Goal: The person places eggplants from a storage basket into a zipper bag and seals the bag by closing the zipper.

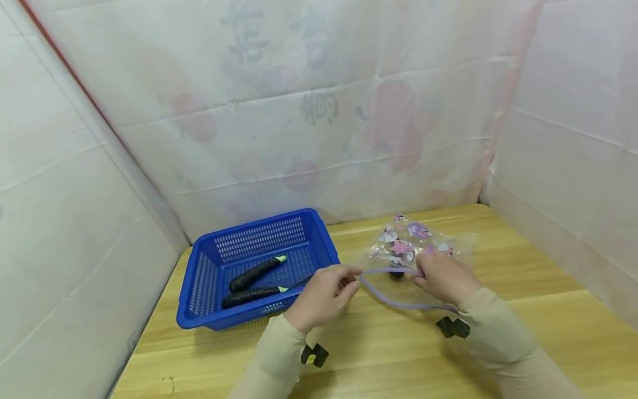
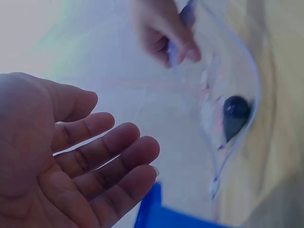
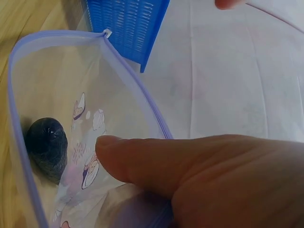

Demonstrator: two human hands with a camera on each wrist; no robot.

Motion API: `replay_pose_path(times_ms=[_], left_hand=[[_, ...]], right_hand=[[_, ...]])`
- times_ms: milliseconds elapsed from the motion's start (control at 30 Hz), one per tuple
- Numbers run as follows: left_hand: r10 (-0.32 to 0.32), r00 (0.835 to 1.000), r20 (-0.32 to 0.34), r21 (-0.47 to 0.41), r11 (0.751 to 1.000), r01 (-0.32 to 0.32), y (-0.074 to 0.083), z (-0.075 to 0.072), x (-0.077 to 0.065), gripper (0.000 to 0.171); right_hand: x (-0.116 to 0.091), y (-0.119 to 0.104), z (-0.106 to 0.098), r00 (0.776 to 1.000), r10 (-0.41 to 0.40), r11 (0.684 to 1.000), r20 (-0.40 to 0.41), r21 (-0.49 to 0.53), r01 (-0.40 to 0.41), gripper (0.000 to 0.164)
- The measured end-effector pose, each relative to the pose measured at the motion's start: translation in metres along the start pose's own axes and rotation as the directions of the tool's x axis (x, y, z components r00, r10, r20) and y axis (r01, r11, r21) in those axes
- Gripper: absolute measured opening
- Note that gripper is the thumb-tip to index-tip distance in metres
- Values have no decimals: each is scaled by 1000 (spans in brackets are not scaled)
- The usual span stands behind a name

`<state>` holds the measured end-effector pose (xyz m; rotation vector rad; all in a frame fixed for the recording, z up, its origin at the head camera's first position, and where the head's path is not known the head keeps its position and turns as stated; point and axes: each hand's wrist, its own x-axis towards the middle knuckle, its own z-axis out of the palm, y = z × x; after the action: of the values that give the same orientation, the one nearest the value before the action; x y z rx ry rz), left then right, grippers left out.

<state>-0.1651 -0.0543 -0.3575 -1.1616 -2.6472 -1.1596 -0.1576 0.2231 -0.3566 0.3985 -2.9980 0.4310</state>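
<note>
My right hand [image 1: 446, 275] pinches the upper edge of a clear zip bag [image 3: 137, 90] with a purple rim and cartoon prints, its mouth spread wide. Inside the bag lies a dark eggplant [image 3: 47, 147], its rounded end toward the opening. My left hand [image 2: 90, 156] is beside the bag's left corner, fingers relaxed and apart, holding nothing in its wrist view. Left of that hand stands a blue plastic basket [image 1: 259, 219]. In it lie dark eggplants with green stem ends, a rear eggplant [image 1: 256, 274] and a front eggplant [image 1: 249, 297]; the left hand hides part of the basket.
Basket and bag rest on a wood-grain table [image 1: 389, 354]. Behind it hangs a pale printed curtain [image 1: 299, 138], with white sheets at left and right. A black device [image 1: 314, 354] sits at the left wrist, another black device [image 1: 452, 327] at the right.
</note>
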Motion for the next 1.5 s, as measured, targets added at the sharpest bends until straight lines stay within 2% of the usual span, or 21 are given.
replay_pose_path(times_ms=[233, 500, 633, 767, 967, 1200, 1333, 1500], left_hand=[[-39, 996, -79, 50, 998, 43, -4, -22, -7, 26], [-81, 991, -105, 67, 994, 88, -3, -42, -13, 31], [-89, 991, -104, 143, 984, 104, -7, -57, -18, 33], [-76, 991, -109, 255, 962, 102, -11, -74, -25, 32], [-95, 992, -88, 349, 929, 120, -15, -100, -37, 32], [-140, 990, -20, 420, 898, 135, -27, -129, -38, 30], [-208, 978, 17, 441, 879, 180, -36, -142, -36, 32], [-300, 953, 46, 457, 855, 246, -50, -156, -32, 34]], right_hand=[[-1, 2, -1, 1000, 11, 1000, 11, -4, -11, 29], [1, 2, -3, 1000, -6, 1000, -1, 5, 6, 28], [4, -1, -2, 1000, -20, 1000, -5, 1, 20, 27], [6, -4, 0, 1000, -22, 1000, -6, 5, 22, 28], [9, -6, 0, 1000, -25, 999, 9, 20, 25, 28], [9, -5, -2, 1000, -4, 1000, 25, 16, 4, 28], [8, -2, -2, 1000, -3, 1000, 24, 10, 2, 29], [9, 1, -2, 1000, -6, 1000, 11, 6, 6, 30]])
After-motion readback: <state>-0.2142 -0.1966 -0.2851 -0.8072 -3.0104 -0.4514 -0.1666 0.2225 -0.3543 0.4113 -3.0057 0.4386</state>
